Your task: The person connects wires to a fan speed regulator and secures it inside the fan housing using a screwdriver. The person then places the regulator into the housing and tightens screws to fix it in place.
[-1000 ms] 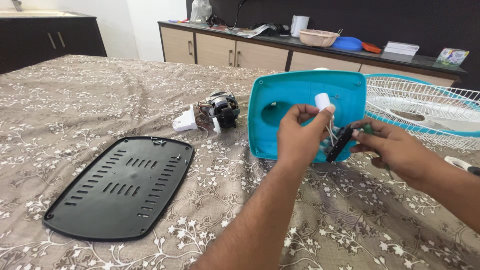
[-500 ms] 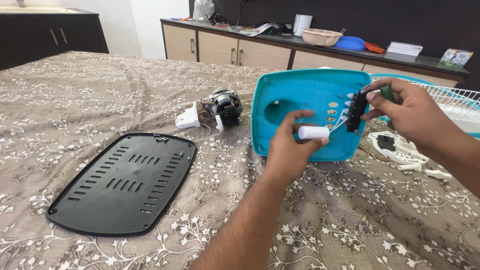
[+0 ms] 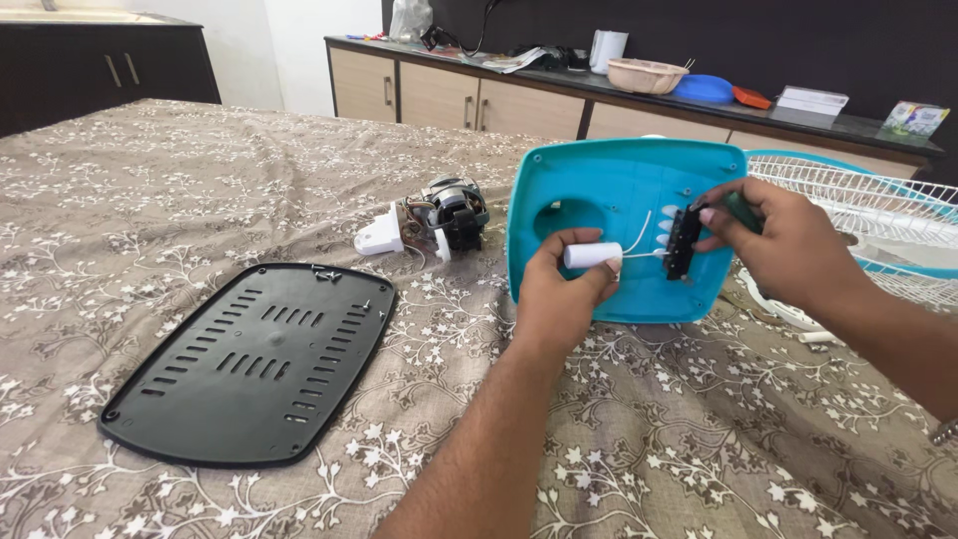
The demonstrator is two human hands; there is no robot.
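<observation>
Left hand pinching white capacitor, right hand fingers pressed on black switch block — both wired together, held against upright teal housing on floral bedspread — beige bowl on counter, contents hidden.

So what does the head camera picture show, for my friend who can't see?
The left hand holds a small white cylinder and the right hand a black switch block, joined by white wires, before a turquoise fan housing. A black vented panel and motor lie nearby.
</observation>
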